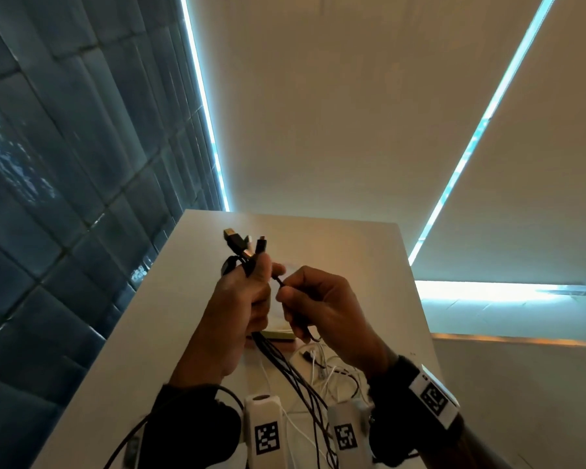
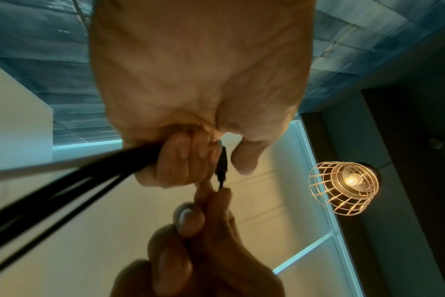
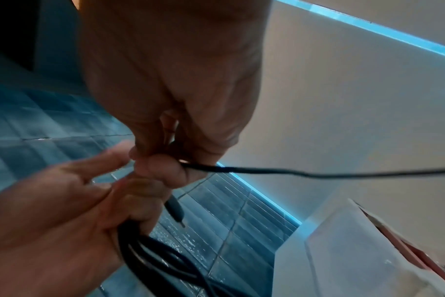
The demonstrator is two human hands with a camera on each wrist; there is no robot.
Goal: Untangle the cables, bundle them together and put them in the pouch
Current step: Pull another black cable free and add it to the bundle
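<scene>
Above the worktop [image 1: 352, 252], our left hand [image 1: 241, 299] kept a closed grip round the black cables [image 1: 298, 374]; our right hand [image 1: 325, 306] pinched one thin black cable [image 3: 318, 173].

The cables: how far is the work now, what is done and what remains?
Gathered: the left hand grips several black cables, plugs up. In hand: the right hand pinches one thin black cable beside them. Left: white cables lie loose on the table; no pouch clearly shows.
</scene>
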